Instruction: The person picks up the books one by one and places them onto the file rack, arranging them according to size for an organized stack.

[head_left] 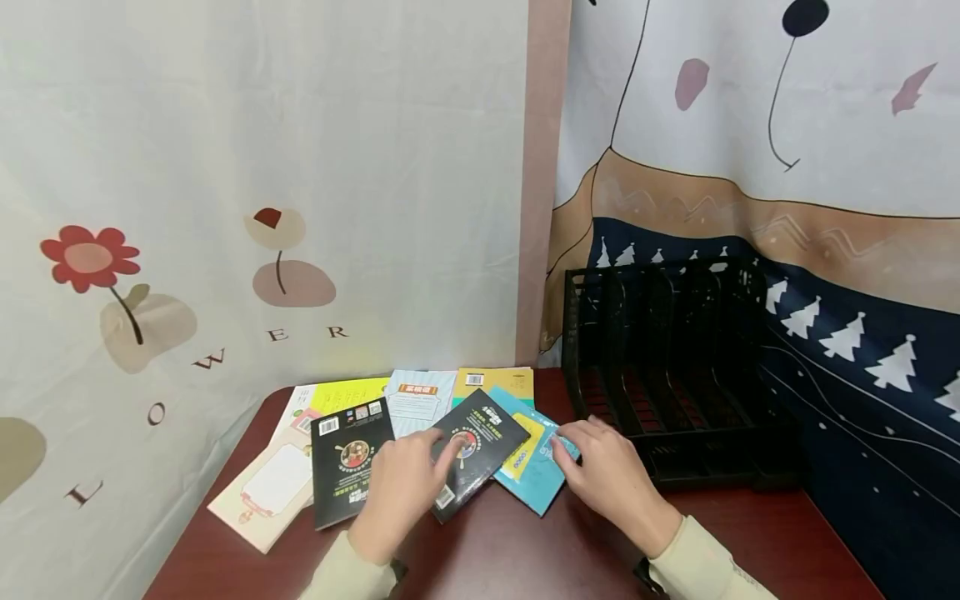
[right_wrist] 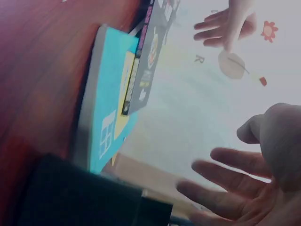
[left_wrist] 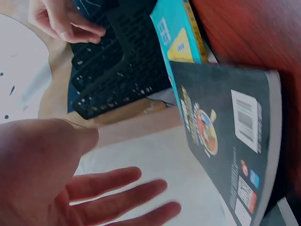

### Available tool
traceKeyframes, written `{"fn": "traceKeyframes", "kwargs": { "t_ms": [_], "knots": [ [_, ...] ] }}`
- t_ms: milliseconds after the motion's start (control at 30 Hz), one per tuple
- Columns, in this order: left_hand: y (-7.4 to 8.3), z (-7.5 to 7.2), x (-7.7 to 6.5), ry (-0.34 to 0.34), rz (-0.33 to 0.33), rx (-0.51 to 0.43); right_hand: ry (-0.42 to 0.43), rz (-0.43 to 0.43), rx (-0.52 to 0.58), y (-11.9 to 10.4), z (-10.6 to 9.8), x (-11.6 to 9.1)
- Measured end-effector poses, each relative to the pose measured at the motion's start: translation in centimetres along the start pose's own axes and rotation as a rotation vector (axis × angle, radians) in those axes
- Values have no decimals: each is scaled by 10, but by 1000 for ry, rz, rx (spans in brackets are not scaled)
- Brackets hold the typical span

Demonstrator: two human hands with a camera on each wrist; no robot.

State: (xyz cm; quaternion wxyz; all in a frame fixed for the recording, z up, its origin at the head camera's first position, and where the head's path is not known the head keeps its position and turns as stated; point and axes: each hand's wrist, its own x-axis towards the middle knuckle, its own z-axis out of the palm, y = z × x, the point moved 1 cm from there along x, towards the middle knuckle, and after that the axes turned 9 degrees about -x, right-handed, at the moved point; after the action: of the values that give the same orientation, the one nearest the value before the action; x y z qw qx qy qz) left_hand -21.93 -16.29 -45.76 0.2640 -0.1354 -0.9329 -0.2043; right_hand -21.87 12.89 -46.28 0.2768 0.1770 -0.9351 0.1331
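1. Head view: the books lie loosely overlapped on the counter (head_left: 517,567), and no book can be made out in the black rack (head_left: 663,333), so handling looks to be at an early stage, with every visible book left to deal with. The left hand (head_left: 399,483) is over the right black book (head_left: 497,433), its grip spread, thumb and fingers apart; the right hand (head_left: 607,471) is at the blue book's (head_left: 551,483) edge, its grip loosely bent around nothing. Beside them lie the left black book (head_left: 337,458), a cream book (head_left: 234,502) and, behind, a mustard book (head_left: 513,382). The covers look smooth and slightly glossy; the counter is reddish-brown with a soft sheen.

2. Left wrist view: the left grip is apart, clear of the right black book, a thin rectangular paperback with a pale page edge (left_wrist: 273,136). The rack shows perforated, probably plastic panels.

3. Right wrist view: the right grip is also apart and clamped on nothing. The blue book lies flat, a greyish page block under its turquoise cover, with the right black book's lettered spine (right_wrist: 139,66) crossing it.
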Motion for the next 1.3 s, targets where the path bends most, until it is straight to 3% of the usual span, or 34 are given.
{"fn": "traceKeyframes", "kwargs": {
  "t_ms": [67,200,433,600,833,1100,1300],
  "knots": [
    [-6,1,5,24,-16,-11,-58,8,-7,-4,3,5],
    [-22,4,13,5,-71,-11,-168,19,-22,-10,11,17],
    [-49,17,25,-101,-161,7,-281,67,-29,-16,32,37],
    [-59,19,28,-182,-222,36,-345,80,-38,-24,46,52],
    [-64,15,21,-272,-321,81,-435,119,-44,-28,69,70],
    [-57,16,-2,-333,-299,126,-504,111,-118,-32,96,77],
    [-53,19,-16,-355,-321,104,-479,137,-90,-39,104,78]
  ]
}}
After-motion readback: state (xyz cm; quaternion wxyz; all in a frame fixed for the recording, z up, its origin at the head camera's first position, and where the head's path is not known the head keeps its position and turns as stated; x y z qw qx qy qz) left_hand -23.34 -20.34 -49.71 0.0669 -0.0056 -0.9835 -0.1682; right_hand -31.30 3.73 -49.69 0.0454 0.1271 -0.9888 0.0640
